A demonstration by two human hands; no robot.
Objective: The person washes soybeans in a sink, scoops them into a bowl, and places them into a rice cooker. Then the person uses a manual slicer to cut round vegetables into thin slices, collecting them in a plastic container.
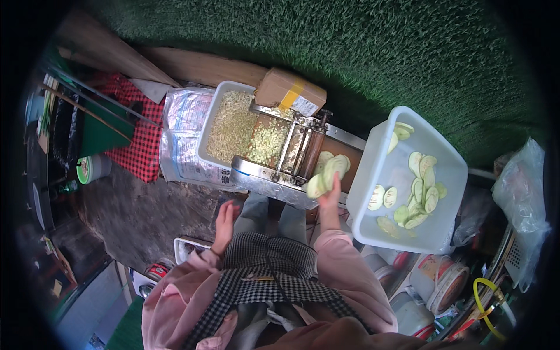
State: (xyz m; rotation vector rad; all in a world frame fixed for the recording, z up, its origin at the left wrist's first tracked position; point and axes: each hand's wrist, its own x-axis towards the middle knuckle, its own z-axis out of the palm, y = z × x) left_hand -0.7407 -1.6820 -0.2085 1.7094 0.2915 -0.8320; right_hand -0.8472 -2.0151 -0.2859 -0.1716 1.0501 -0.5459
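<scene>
My right hand (pixel 331 192) holds a stack of pale green vegetable slices (pixel 323 180) over the brown feed belt (pixel 352 164) of a roller cutting machine (pixel 291 151). More slices lie on the belt just beyond the hand. My left hand (pixel 226 218) holds nothing, its fingers apart, below the machine's left end. Small pale dice (pixel 267 142) cover the belt on the far side of the rollers. That end of the machine reaches over a white tub (pixel 201 151) filled with finely chopped pieces (pixel 229 129). To the right, a white plastic tub (pixel 369 188) contains several loose slices (pixel 422 192).
A taped cardboard box (pixel 291 92) rests against the machine's back. Printed plastic sacks (pixel 186 131) and a red-black checked cloth (pixel 146 148) are at left. Artificial turf (pixel 393 52) runs behind. Buckets (pixel 437 280) and a yellow hose (pixel 479 302) sit at lower right.
</scene>
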